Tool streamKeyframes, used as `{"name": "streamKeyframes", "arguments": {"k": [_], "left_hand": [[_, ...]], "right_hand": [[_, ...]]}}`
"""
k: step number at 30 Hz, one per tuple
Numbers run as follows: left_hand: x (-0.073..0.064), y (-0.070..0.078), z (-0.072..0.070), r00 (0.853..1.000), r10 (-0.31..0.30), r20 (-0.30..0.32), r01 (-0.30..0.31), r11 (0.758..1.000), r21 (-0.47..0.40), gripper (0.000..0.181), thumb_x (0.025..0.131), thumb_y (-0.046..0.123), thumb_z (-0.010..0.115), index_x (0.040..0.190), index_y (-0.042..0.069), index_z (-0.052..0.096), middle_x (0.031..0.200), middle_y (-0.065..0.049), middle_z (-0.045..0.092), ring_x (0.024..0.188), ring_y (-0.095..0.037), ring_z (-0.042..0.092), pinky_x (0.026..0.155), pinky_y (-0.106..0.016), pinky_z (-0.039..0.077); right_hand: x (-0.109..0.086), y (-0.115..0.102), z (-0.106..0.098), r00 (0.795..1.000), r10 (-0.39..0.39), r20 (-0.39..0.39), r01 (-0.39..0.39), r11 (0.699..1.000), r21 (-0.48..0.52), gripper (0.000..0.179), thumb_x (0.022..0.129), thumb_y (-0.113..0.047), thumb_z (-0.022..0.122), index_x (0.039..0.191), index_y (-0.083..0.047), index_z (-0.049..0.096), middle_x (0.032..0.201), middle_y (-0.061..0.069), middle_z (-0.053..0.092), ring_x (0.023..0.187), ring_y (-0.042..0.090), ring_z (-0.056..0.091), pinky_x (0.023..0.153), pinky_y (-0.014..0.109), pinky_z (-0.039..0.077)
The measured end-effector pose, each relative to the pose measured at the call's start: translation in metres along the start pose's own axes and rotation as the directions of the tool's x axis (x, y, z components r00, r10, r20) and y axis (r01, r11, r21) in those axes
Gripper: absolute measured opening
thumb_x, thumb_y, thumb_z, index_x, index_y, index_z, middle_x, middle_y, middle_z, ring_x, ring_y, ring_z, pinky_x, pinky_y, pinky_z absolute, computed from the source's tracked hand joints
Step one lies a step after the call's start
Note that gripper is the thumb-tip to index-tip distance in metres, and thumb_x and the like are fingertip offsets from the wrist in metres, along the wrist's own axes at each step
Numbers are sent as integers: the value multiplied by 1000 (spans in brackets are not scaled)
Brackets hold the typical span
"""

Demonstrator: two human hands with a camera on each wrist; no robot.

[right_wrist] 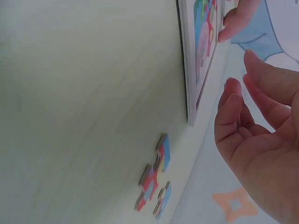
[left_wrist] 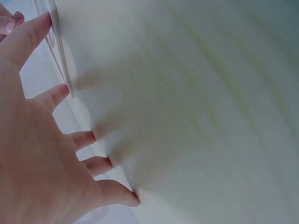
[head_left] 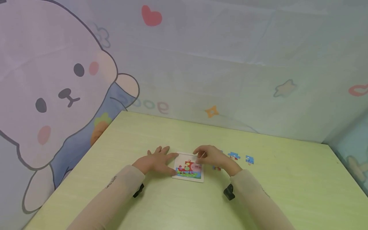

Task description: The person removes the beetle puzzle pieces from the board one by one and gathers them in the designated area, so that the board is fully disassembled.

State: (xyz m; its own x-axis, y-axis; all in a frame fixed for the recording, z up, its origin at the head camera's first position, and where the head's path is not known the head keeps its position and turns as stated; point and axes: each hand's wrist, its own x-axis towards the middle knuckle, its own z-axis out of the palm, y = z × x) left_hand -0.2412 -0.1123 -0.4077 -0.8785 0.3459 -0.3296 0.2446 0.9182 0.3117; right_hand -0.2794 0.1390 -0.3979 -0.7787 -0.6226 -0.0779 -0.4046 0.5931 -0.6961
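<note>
Puzzle tray (head_left: 184, 157), a shallow square board with a white rim, lies on the pale yellow-green table (head_left: 287, 191) between the person's two hands. Its lower part bears a joined section of picture (head_left: 189, 170) in red, pink, green and blue; its upper left stretch shows pale and bare.

On the tray's left side is the left hand (head_left: 158, 162), spread wide with its fingers straight and fanned apart. Its thumb rests at the tray's edge near the lower left corner and its index fingertip at the upper left; the other fingers point away over the table, and it grasps nothing.

Over the tray's upper right corner hangs the right hand (head_left: 214, 156), fingers loosely bent, with a gap between thumb and fingertips. The right wrist view shows it raised above the table, apart from the tray, with nothing visible in its hold.

Beyond the right hand lie a blue knobbed puzzle piece (head_left: 234, 155) and, farther right, a smaller blue piece (head_left: 249, 159). A red-and-blue piece (head_left: 217, 168) shows partly beneath the right hand, just beside the tray.

Cream sleeves (head_left: 115, 195) cover both forearms. Behind the table hangs a pale cloth (head_left: 207, 64) printed with a large white bear (head_left: 57, 57) in blue.
</note>
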Motion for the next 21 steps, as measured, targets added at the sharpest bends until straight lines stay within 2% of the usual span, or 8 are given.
{"name": "streamKeyframes", "arguments": {"k": [5,14,21], "left_hand": [[0,1,-1,1000,-1,5,1,1000,-2,76,85,52,64,150,27,34,160,-18,13,144,-48,7,103,-76,9],[2,-1,1,1000,13,5,-13,1000,8,76,86,53,63,151,28,33,160,-18,12,143,-49,7,102,-77,9],[0,-1,-1,1000,12,12,-12,1000,8,77,86,53,63,151,27,32,160,-18,11,143,-50,6,102,-77,8]], "right_hand": [[5,-4,9,999,45,22,-46,998,41,29,86,-8,69,114,-2,65,95,5,61,84,18,56,74,28,48],[11,-7,18,997,40,72,-44,997,65,30,82,-5,72,111,-1,64,96,9,62,81,16,58,69,25,51],[14,-6,25,995,82,61,-84,996,34,26,82,-7,75,106,-4,66,92,5,61,81,16,55,73,26,50]]}}
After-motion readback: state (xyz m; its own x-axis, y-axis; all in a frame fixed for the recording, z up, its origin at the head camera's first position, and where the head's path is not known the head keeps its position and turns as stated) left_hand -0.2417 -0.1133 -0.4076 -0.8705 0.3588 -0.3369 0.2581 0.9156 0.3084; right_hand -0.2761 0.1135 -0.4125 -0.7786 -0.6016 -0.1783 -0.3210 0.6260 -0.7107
